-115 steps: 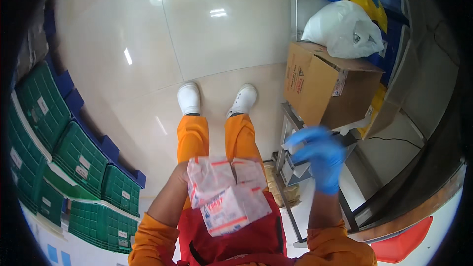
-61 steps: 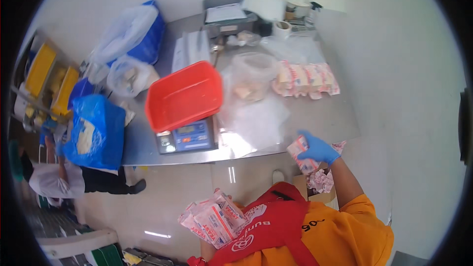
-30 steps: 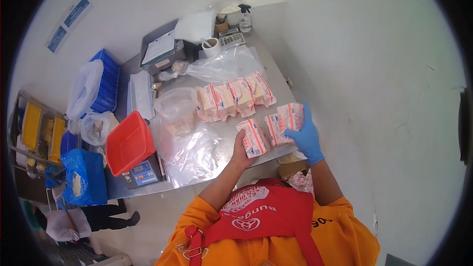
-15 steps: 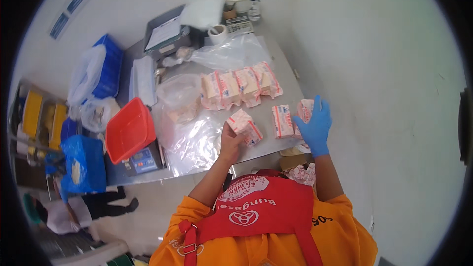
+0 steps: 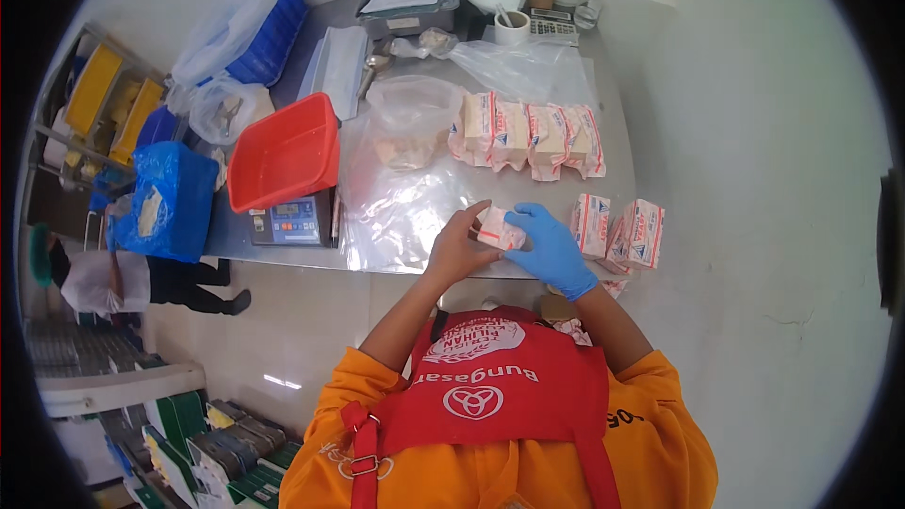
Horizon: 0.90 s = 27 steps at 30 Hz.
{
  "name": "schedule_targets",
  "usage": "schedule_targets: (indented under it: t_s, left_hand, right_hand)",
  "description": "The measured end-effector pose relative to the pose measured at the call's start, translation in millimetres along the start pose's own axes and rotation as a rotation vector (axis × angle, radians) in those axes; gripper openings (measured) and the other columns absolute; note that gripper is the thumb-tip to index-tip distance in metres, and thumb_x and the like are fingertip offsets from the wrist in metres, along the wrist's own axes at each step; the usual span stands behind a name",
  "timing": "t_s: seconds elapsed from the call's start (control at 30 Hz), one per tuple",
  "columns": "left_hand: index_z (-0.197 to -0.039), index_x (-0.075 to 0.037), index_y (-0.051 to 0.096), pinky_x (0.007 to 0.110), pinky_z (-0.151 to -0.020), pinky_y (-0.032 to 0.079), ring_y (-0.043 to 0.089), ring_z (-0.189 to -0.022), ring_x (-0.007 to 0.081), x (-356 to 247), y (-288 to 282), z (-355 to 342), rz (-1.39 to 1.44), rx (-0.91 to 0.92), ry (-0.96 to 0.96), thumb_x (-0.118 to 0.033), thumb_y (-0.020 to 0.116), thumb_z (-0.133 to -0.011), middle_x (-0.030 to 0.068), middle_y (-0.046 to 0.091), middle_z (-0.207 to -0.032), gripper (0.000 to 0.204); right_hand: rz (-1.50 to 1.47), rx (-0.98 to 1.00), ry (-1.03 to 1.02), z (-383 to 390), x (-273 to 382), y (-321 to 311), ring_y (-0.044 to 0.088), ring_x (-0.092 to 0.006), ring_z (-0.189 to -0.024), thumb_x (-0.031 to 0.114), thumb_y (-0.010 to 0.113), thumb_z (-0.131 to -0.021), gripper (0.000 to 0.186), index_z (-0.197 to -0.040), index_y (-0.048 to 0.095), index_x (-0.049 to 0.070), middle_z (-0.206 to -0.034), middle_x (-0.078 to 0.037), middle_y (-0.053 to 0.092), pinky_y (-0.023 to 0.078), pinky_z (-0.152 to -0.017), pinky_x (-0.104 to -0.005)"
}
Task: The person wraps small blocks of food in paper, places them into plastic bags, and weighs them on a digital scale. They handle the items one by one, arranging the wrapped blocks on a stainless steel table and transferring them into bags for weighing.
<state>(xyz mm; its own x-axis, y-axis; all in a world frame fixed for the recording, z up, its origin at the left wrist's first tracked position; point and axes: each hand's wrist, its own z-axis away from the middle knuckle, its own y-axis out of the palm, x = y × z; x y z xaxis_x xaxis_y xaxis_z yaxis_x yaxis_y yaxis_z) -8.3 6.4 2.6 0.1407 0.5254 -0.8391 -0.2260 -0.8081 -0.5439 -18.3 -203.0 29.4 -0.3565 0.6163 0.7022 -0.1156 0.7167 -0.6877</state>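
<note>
My bare left hand (image 5: 452, 247) and my blue-gloved right hand (image 5: 551, 250) are closed around one small paper-wrapped block (image 5: 501, 229), white with red stripes, above the front of the steel table (image 5: 556, 188). Further right along the table's edge, two or more similar wrapped blocks (image 5: 643, 234) stand in a cluster. Behind my hands lies a row of several wrapped blocks with torn or loose paper (image 5: 514, 137). Clear plastic sheets (image 5: 391, 226) and a plastic bag with pale contents (image 5: 405, 146) lie left of my hands, beside a red tray (image 5: 283, 151) on a digital scale (image 5: 294, 221).
At the left are a blue bag (image 5: 174, 207), a blue crate (image 5: 269, 33) and a rack with yellow bins (image 5: 94, 85). A co-worker (image 5: 123, 283) is beside the rack. A grey document bin (image 5: 403, 0) and spray bottle (image 5: 589, 8) stand at the back. A wall (image 5: 773, 226) borders the right.
Earlier I carried blocks to the table and the view turned toward it. Since half a second ago my right hand has left the blocks at the right and joined my left hand on its block.
</note>
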Motion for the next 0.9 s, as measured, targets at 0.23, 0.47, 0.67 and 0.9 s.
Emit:
schedule_targets:
  t_s: [0.23, 0.47, 0.67, 0.9]
  left_hand:
    - [-0.115, -0.008, 0.07, 0.032, -0.072, 0.058, 0.066, -0.086, 0.0186, 1, -1, 4, 0.026, -0.105, 0.116, -0.01, 0.082, -0.075, 0.0098, 0.061, -0.106, 0.042]
    - [-0.091, 0.0, 0.068, 0.031, -0.071, 0.058, 0.068, -0.085, 0.0227, -12, 4, 1, 0.028, -0.248, 0.157, -0.009, 0.077, -0.081, 0.0133, 0.061, -0.109, 0.016]
    - [-0.089, 0.001, 0.063, 0.034, -0.071, 0.059, 0.068, -0.09, 0.0265, -17, 8, 9, -0.109, -0.21, 0.159, -0.006, 0.073, -0.084, 0.0154, 0.06, -0.112, 0.013]
    - [-0.086, 0.001, 0.06, 0.035, -0.071, 0.058, 0.069, -0.089, 0.0269, -13, 14, 18, 0.001, -0.308, 0.184, -0.001, 0.068, -0.086, 0.0155, 0.062, -0.116, 0.008]
  right_hand:
    - [-0.264, -0.039, 0.03, 2, -25, 14, 0.069, -0.0271, -0.098, 0.01, 0.073, -0.08, 0.025, -0.104, 0.071, 0.004, -0.129, -0.017, 0.06, 0.058, -0.08, -0.0366]
    - [-0.272, -0.201, 0.119, 5, -30, 22, 0.068, -0.0274, -0.094, 0.011, 0.072, -0.084, 0.016, -0.092, 0.064, 0.0, -0.122, -0.017, 0.063, 0.057, -0.08, -0.0348]
    - [-0.284, -0.292, 0.267, 11, -5, 24, 0.066, -0.0281, -0.091, 0.014, 0.072, -0.086, 0.018, -0.09, 0.06, 0.0, -0.112, -0.016, 0.063, 0.053, -0.074, -0.0363]
    - [-0.498, -0.237, 0.336, 29, -18, 27, 0.062, -0.0205, -0.078, 0.018, 0.072, -0.087, 0.024, -0.099, 0.063, -0.001, -0.093, -0.013, 0.063, 0.052, -0.07, -0.0342]
